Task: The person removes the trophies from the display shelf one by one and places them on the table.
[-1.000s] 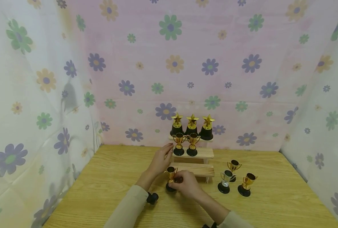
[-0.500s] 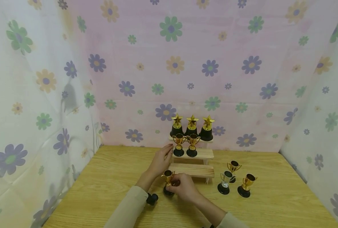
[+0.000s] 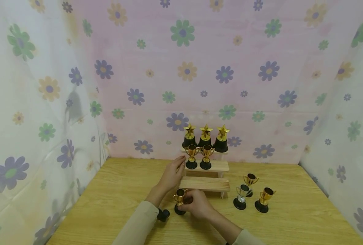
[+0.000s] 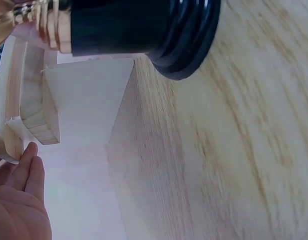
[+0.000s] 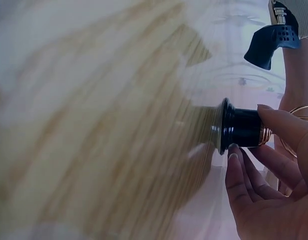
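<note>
In front of the wooden stand (image 3: 204, 184), the right hand (image 3: 199, 205) pinches the gold trophy (image 3: 179, 197), probably light, stiff and slick, by its base (image 5: 240, 128), the surest hold, the left hand (image 3: 170, 174) straight-fingered alongside

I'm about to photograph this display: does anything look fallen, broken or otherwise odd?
Nothing looks fallen, spilled or visibly damaged. Only the silver cup stands out, on the table to the right of the stand: the other cups, including the held cup in the right hand, are gold.
</note>
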The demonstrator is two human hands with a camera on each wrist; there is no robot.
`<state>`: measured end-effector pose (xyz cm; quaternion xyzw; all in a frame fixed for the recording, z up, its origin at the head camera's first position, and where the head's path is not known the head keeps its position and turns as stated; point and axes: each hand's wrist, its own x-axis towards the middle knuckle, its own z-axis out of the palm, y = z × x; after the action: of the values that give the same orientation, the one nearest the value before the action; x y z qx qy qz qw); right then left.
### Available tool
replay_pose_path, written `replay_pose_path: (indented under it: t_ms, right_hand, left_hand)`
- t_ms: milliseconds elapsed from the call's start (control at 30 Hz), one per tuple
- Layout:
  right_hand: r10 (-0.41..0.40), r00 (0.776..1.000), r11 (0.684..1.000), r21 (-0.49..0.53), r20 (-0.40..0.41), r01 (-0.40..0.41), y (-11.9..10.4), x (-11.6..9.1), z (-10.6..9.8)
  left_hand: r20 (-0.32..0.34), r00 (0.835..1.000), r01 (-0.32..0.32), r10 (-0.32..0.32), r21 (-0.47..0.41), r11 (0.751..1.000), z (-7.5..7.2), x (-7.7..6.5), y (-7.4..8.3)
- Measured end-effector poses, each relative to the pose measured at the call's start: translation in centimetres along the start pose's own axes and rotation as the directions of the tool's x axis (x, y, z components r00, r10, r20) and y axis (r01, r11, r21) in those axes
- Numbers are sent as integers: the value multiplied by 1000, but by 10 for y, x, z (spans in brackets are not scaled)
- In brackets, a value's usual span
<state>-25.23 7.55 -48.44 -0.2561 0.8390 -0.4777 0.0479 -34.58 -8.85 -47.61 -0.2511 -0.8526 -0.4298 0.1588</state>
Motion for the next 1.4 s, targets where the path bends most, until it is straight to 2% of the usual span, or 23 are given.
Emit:
replay_pose_path:
  t_ms: [433, 600, 800, 933, 1233, 1400]
  right_hand:
    - [9, 999, 999, 32, 31, -10, 4, 0, -3]
    - [-2, 997, 999, 33, 82, 0, 4, -3, -13]
    - [14, 995, 1000, -7, 102, -13, 1, -13, -31]
    - [37, 995, 999, -33, 92, -35, -1, -20, -43]
    - [26, 999, 997, -72, 33, -24, -3, -33, -64]
    - [39, 999, 997, -64, 27, -37, -3, -38, -72]
  left_hand:
    - [-2, 1000, 1, -1, 4, 1000, 1, 1, 0]
    - [0, 1000, -4, 4, -2, 1000, 1, 1, -1]
    - [-2, 1000, -16, 16, 0, 1000, 1, 2, -2]
    - [2, 1000, -9, 9, -5, 1000, 0, 2, -2]
    - [7, 1000, 12, -12, -14, 1000, 1, 3, -2]
    - [1, 1000, -6, 6, -19, 1000, 2, 2, -3]
